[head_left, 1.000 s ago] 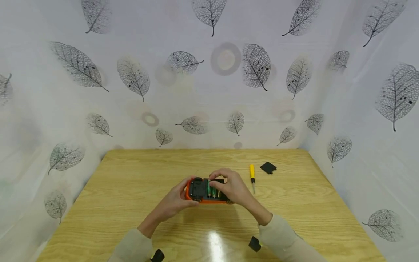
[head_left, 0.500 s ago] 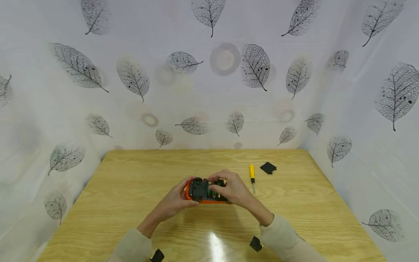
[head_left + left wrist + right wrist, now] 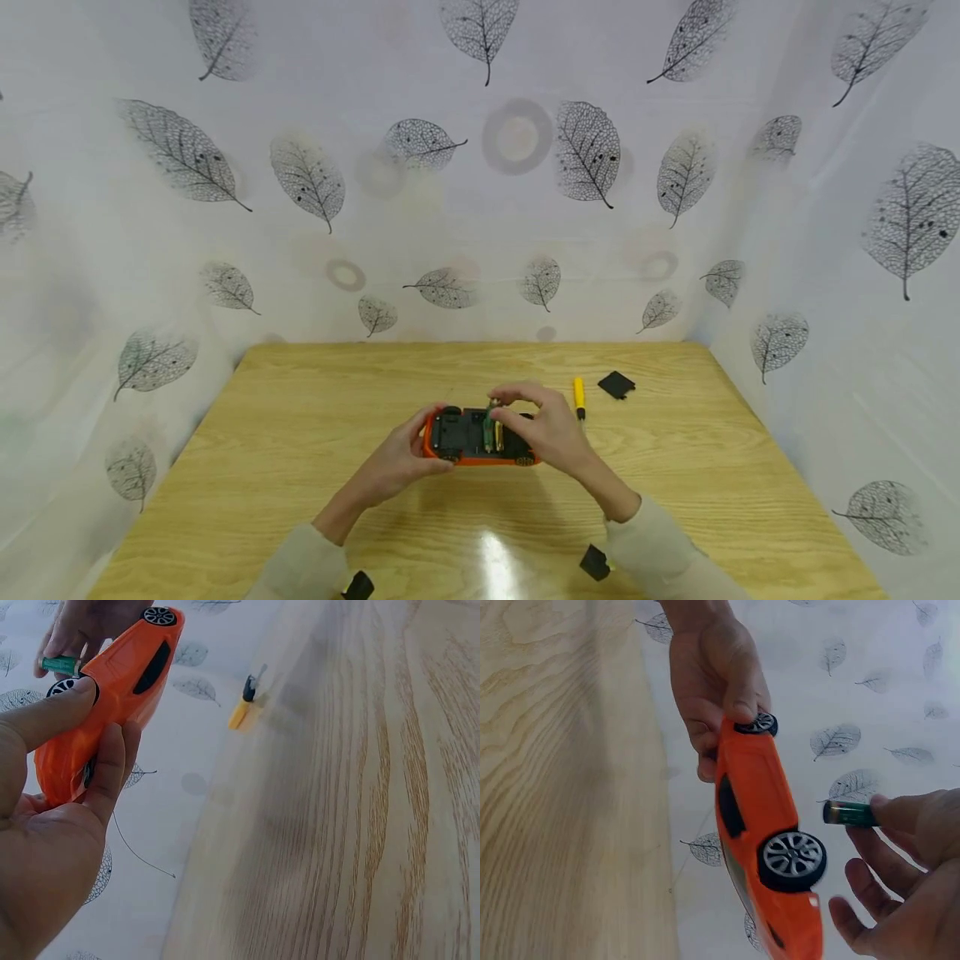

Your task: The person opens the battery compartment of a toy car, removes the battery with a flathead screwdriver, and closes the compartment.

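An orange toy car (image 3: 452,433) is held underside up in the head view, with its black base and open battery compartment facing the head camera. My left hand (image 3: 400,457) grips one end of the car, thumb by a wheel (image 3: 71,690) in the left wrist view. Between thumb and finger, my right hand (image 3: 553,432) pinches a green battery (image 3: 850,814), which stands clear of the car's body (image 3: 761,795) in the right wrist view. Another battery (image 3: 499,437), gold-coloured, lies in the compartment. The held battery and fingers hide part of that compartment.
A yellow-handled screwdriver (image 3: 579,396) lies on the wooden table (image 3: 315,400) just beyond my right hand. Farther right is a flat black plastic cover (image 3: 617,385). A leaf-patterned sheet (image 3: 480,233) surrounds the table at the back and sides.
My right hand has lifted the green battery out of the compartment and moved slightly right with it. A dark slot now shows at the compartment's left. The left hand's hold is unchanged.
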`<act>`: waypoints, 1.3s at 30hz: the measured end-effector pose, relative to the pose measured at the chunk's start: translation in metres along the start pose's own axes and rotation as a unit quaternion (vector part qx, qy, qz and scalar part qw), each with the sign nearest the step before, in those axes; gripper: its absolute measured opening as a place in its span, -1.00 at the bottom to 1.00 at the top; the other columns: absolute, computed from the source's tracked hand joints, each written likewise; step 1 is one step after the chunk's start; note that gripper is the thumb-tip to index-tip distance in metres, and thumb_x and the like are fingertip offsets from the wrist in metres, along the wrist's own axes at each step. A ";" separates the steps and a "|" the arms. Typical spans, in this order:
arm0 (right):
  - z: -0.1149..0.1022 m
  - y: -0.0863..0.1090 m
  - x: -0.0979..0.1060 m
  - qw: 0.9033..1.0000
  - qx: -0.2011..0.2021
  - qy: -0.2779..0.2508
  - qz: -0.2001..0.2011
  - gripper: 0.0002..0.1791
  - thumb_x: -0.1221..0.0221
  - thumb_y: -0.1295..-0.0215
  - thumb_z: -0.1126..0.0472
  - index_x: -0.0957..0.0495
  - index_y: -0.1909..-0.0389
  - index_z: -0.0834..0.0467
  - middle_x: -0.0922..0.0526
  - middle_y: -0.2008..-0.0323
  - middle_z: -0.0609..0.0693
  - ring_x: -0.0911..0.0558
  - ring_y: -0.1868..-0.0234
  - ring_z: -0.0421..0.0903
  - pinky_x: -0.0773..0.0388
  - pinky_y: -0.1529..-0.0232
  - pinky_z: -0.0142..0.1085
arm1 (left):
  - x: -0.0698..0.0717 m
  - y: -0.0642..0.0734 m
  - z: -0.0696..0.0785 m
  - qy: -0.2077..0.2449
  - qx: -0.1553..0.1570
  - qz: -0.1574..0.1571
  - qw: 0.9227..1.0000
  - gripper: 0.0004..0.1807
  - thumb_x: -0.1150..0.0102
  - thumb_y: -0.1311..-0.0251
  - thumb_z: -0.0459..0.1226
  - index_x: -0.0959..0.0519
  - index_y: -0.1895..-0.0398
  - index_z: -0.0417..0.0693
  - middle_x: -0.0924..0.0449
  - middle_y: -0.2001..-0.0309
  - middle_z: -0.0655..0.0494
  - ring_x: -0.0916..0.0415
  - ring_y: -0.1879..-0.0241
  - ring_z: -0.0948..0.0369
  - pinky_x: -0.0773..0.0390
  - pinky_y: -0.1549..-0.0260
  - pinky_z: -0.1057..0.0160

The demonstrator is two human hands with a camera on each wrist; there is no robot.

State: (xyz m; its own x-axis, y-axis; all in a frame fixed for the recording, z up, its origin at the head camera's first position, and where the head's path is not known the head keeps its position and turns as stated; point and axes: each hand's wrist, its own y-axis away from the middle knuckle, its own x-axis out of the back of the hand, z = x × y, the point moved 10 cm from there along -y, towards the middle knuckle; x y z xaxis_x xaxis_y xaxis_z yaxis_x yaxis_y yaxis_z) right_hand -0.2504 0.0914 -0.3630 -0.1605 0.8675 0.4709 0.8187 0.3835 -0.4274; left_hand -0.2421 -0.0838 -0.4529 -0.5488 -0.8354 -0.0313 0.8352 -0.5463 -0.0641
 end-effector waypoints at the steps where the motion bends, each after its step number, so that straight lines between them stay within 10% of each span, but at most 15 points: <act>1: 0.001 0.000 0.005 1.000 -0.005 -0.010 0.009 -0.71 -0.35 -0.38 0.25 -0.71 -0.08 0.16 -0.74 0.07 -0.01 -0.68 0.06 -0.07 -0.66 0.01 -0.11 | 0.001 0.000 0.000 0.001 0.001 0.001 1.000 -0.05 -0.36 -0.25 -0.51 -0.04 -0.62 -0.15 -0.13 -0.49 -0.36 -0.50 -0.27 -0.08 -0.66 -0.08 0.13; 15: 0.020 0.009 0.070 0.994 -0.045 -0.060 0.078 -0.67 -0.24 -0.48 0.31 -0.64 -0.20 0.27 -0.73 0.16 0.15 -0.64 0.28 -0.17 -0.61 0.24 -0.41 | 0.011 0.005 0.003 -0.002 -0.003 0.012 1.000 -0.03 -0.36 -0.25 -0.52 0.00 -0.62 -0.22 -0.08 -0.50 -0.39 -0.48 -0.28 -0.11 -0.67 -0.06 0.14; 22: 0.046 0.025 0.096 0.989 -0.089 -0.047 0.106 -0.64 -0.24 -0.49 0.26 -0.62 -0.21 0.29 -0.69 0.05 0.26 -0.68 0.16 -0.19 -0.65 0.04 -0.41 | 0.014 0.006 0.005 -0.004 0.001 0.019 1.000 -0.02 -0.37 -0.24 -0.52 0.00 -0.63 -0.20 -0.05 -0.53 -0.38 -0.47 -0.30 -0.11 -0.66 -0.07 0.14; 39: 0.098 0.065 0.117 0.977 -0.176 -0.027 0.118 -0.57 -0.20 -0.53 0.21 -0.54 -0.25 0.42 -0.68 0.10 0.29 -0.70 0.25 -0.16 -0.69 0.13 -0.41 | 0.017 0.010 0.005 -0.005 -0.002 0.027 1.000 -0.01 -0.37 -0.22 -0.53 0.00 -0.63 -0.20 -0.06 -0.52 -0.37 -0.45 -0.31 -0.12 -0.65 -0.10 0.15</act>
State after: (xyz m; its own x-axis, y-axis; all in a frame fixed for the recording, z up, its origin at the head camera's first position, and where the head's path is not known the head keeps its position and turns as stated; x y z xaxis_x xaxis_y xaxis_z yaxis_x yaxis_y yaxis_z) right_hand -0.2694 0.2490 -0.4112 0.0344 0.9377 0.3457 0.9736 0.0467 -0.2234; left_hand -0.2433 -0.1041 -0.4490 -0.5026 -0.8641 -0.0257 0.8634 -0.5001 -0.0667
